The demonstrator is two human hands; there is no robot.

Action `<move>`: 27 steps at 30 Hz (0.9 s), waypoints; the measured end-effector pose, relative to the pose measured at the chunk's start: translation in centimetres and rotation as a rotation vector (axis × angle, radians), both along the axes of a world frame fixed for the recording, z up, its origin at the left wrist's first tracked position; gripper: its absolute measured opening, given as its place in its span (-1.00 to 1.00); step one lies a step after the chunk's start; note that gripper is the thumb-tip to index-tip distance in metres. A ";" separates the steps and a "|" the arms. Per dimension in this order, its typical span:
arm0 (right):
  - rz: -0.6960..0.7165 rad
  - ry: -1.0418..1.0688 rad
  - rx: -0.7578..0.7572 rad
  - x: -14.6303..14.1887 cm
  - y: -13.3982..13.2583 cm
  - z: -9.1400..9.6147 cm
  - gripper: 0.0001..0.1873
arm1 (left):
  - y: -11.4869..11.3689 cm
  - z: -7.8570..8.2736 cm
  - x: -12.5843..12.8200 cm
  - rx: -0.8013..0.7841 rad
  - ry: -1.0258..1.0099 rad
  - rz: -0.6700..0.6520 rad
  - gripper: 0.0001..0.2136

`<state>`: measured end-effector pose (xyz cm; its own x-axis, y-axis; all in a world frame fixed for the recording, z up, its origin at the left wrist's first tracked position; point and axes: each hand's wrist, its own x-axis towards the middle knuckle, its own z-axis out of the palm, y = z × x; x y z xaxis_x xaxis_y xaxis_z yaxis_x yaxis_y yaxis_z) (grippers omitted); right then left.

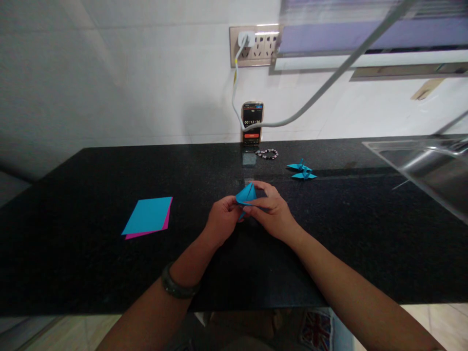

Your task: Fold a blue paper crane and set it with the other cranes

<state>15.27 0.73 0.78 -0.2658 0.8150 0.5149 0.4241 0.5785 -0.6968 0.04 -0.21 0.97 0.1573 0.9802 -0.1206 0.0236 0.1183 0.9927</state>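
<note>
A partly folded piece of blue origami paper is held between both hands above the dark countertop. My left hand pinches its left side, with the fingertips partly hidden. On the right side, my right hand grips the same paper, its thumb below and its fingers spread along the edge. Folded flaps rise to a point at the top, and a small blue tip shows beneath the fingers. Two finished blue paper cranes sit close together farther back on the right.
Blue and pink paper sheets lie stacked at the left. A phone showing a timer leans on the wall, with a beaded bracelet beside it. Its white cable arcs across from the socket. A steel sink is at right.
</note>
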 end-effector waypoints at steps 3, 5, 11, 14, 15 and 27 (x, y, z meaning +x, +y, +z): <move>-0.039 -0.091 0.127 -0.1 -0.1 -0.3 -0.76 | 0.1 -0.1 -0.1 0.017 -0.012 -0.001 -0.82; -0.065 -0.115 0.177 0.0 0.0 -0.5 -0.77 | 0.0 -0.1 -0.1 0.006 -0.015 -0.009 -0.81; -0.033 -0.192 0.239 0.2 0.0 -0.4 -0.75 | 0.0 -0.2 0.1 0.027 -0.033 -0.009 -0.78; -0.019 -0.262 0.285 0.1 -0.3 0.0 -0.75 | 0.0 -0.3 0.2 0.036 -0.065 0.028 -0.83; -0.023 -0.273 0.294 0.1 -0.4 0.1 -0.76 | 0.0 -0.3 0.2 0.034 -0.083 0.033 -0.85; -0.214 0.115 -0.076 -1.0 -0.9 0.1 -0.91 | -0.1 0.0 0.3 0.173 0.001 0.036 -0.85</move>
<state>14.31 -0.20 0.91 -0.0264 0.8838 0.4671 0.4466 0.4284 -0.7855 0.29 -0.33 0.95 0.1219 0.9913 0.0503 0.0231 -0.0535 0.9983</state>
